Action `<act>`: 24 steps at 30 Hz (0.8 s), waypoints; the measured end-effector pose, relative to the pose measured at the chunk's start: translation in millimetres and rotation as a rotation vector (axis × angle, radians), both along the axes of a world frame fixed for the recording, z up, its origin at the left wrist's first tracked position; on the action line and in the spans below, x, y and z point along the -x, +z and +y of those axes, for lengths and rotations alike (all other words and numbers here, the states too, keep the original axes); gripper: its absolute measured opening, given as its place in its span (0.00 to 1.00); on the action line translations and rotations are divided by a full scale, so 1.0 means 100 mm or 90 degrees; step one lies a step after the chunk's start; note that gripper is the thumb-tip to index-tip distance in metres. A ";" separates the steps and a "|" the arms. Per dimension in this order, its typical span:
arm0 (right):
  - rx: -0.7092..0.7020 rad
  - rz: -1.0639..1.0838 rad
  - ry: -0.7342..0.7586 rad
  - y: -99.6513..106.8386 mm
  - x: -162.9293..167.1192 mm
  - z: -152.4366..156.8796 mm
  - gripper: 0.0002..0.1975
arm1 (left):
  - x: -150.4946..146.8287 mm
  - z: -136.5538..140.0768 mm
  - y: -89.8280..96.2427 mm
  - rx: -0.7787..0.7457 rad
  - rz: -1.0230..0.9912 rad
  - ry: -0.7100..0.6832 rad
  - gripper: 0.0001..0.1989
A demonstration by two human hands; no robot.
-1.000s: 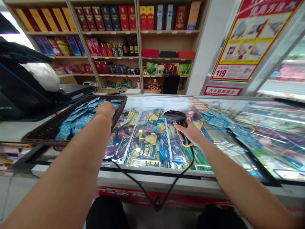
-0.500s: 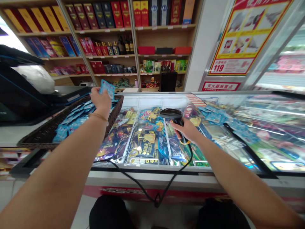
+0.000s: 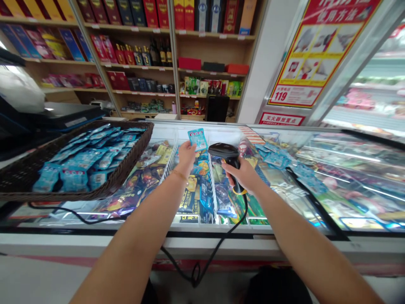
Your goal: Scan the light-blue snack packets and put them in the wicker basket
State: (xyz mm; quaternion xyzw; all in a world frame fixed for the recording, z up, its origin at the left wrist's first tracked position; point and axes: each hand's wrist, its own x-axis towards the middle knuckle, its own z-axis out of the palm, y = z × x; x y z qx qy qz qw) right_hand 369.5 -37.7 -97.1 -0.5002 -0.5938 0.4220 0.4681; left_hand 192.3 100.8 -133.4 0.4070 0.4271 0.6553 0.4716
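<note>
Between thumb and fingers, my left hand (image 3: pixel 186 154) pinches a small blue packet (image 3: pixel 198 138), held up over the freezer with its printed face showing. A black barcode scanner (image 3: pixel 225 151) is gripped by its handle in my right hand (image 3: pixel 243 174), its head pointing left at the packet, a short gap apart. The scanner's black cable (image 3: pixel 218 245) hangs in a loop over the freezer's front edge. To the left stands a dark wicker basket (image 3: pixel 133 162) heaped with similar blue packets (image 3: pixel 77 164). More blue packets (image 3: pixel 275 155) lie on the glass right of the scanner.
Below my hands is a glass-topped chest freezer (image 3: pixel 95 240) with bagged goods between white wire dividers (image 3: pixel 214 190). Shelves of boxes and bottles (image 3: pixel 142 57) line the back. Dark equipment (image 3: pixel 68 116) stands at the far left. A red and yellow poster (image 3: pixel 319 55) hangs back right.
My left hand has moved right from above the basket, bringing the blue packet close to the scanner. The scanner stays in my right hand. The view has shifted slightly.
</note>
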 end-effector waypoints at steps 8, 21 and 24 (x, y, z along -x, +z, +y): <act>0.000 -0.041 -0.033 0.07 0.04 -0.06 0.17 | 0.14 0.10 -0.06 -0.010 -0.047 -0.014 0.15; -0.018 -0.061 -0.044 0.11 0.06 -0.11 0.17 | 0.26 0.16 -0.05 -0.014 -0.076 -0.020 0.15; -0.017 -0.065 -0.043 0.12 0.07 -0.12 0.17 | 0.25 0.16 -0.06 -0.025 -0.078 -0.024 0.16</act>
